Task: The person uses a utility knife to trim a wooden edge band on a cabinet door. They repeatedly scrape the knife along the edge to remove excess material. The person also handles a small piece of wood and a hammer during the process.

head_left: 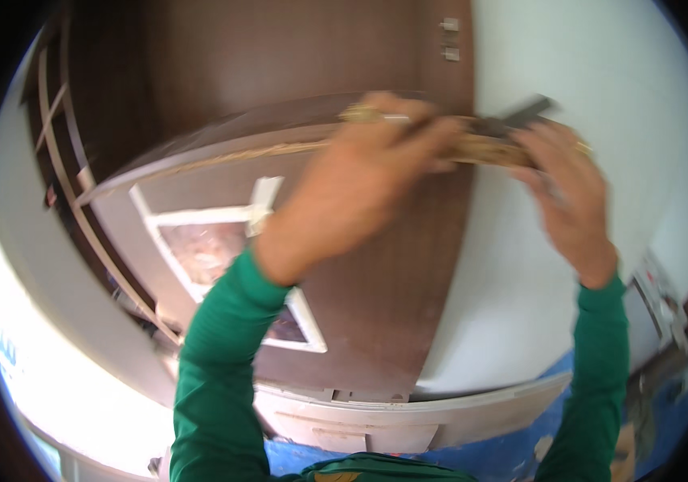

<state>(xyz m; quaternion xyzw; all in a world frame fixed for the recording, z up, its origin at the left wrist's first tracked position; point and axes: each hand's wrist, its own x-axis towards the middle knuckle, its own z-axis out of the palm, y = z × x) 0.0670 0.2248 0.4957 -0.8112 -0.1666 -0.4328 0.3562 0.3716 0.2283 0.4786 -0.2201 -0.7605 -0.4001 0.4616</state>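
A brown wood-look panel (360,225) stands in front of me, its raw, light-brown edge (280,149) running across at hand height. Over that edge is my left hand (360,177), blurred, with its fingers bent and drawn together. Something yellowish shows at its knuckles, but what those fingers hold is hidden. Farther right, my right hand (567,181) is closed at the panel's right end. From its fingers a dark grey, flat bar-like piece (530,111) sticks up and right, resting on or just above the edge. Motion blurs its kind.
White tape strips (199,215) frame a picture-like patch on the panel. Behind rises a dark brown door (280,56) beside a pale wall (585,56). A wooden frame (79,201) stands left. Below lie a light board (392,426) and a blue surface (505,454); clutter (665,313) sits right.
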